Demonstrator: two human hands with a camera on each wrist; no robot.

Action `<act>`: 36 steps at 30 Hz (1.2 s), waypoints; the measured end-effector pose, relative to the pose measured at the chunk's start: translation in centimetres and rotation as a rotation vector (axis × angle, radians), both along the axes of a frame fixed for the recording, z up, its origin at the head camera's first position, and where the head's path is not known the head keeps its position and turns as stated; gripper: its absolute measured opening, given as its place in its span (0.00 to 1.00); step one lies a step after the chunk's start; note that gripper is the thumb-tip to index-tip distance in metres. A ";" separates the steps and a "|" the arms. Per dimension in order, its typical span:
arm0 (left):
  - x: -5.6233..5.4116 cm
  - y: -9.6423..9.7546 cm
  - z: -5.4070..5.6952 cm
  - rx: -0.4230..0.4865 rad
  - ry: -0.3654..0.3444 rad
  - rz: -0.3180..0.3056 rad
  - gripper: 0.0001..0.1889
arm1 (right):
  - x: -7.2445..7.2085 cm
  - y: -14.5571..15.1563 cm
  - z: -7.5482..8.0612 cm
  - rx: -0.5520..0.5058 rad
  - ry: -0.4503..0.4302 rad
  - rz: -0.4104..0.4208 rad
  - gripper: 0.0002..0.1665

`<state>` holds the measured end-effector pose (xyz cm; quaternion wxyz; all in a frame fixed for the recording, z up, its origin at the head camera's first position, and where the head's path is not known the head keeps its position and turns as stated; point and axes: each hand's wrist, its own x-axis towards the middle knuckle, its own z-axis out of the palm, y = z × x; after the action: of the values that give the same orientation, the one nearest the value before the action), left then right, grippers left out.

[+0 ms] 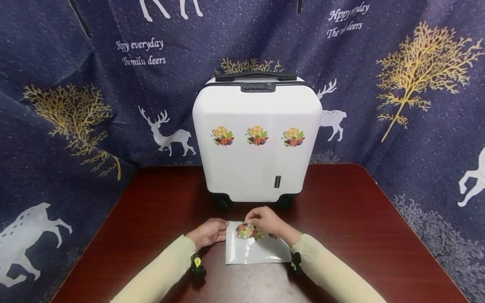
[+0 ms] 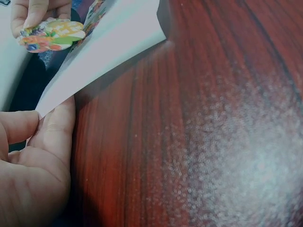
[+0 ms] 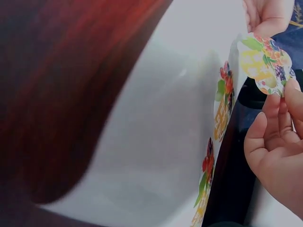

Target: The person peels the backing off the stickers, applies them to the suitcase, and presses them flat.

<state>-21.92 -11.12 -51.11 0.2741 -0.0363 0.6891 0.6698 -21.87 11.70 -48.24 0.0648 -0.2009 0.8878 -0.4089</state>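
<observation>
A glossy white sticker sheet [image 1: 257, 254] lies on the table in front of the suitcase. My left hand [image 1: 210, 231] pinches its upper left corner between thumb and fingers; the left wrist view shows the sheet's near edge curving up from the wood. Over the sheet's top edge, my right hand [image 1: 267, 221] pinches a fruit-patterned sticker [image 3: 265, 61] by its rim. That sticker, with yellow lettering and green leaves, is lifted off the sheet. Two more stickers are still on the sheet along its edge, one of them a fruit sticker [image 3: 222, 104] in the right wrist view.
Behind the hands stands a white suitcase [image 1: 257, 168] with black wheels and handle. Three similar fruit stickers [image 1: 257, 136] form a row across its front. It rests on a dark red wooden table [image 1: 341, 219], backed by a blue curtain [image 1: 159, 92] printed with deer.
</observation>
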 end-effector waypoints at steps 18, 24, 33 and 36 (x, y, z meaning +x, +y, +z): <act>0.0 0.1 0.0 0.017 0.001 -0.010 0.16 | 0.9 0.5 3.8 -0.184 -0.081 -0.114 0.07; 0.0 0.2 0.1 0.022 0.001 -0.008 0.14 | 1.0 -0.2 5.2 -0.225 -0.031 -0.135 0.09; 0.0 -0.1 0.1 0.013 -0.005 -0.014 0.15 | 0.8 -1.8 6.7 -0.323 -0.025 -0.177 0.10; 0.0 -0.1 0.1 0.019 -0.008 -0.016 0.14 | 0.7 -2.2 7.2 -0.358 0.000 -0.172 0.10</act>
<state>-21.90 -11.20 -51.01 0.2822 -0.0309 0.6821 0.6739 -21.14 9.54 -41.08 -0.0072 -0.1326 0.8149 -0.5642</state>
